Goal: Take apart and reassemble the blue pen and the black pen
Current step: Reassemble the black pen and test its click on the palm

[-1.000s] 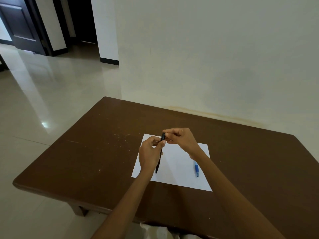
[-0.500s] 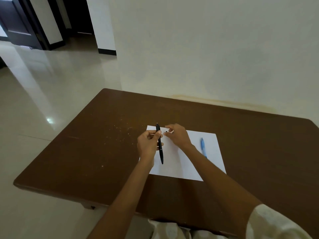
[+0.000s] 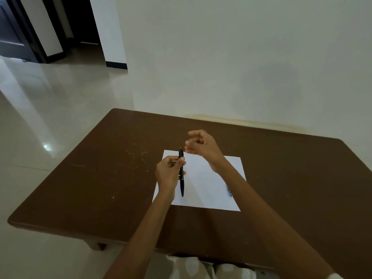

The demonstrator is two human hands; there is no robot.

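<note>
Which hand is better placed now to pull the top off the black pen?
The right hand, probably. It hangs free with loosely curled fingers just beside the top end of the black pen. The left hand already grips the barrel, so it should only hold it steady.

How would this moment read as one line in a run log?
left hand: grips black pen upright | right hand: raised, holds nothing | blue pen: on paper, mostly hidden

Left hand [image 3: 170,172] pinching, right hand [image 3: 202,144] loosely curled
</note>
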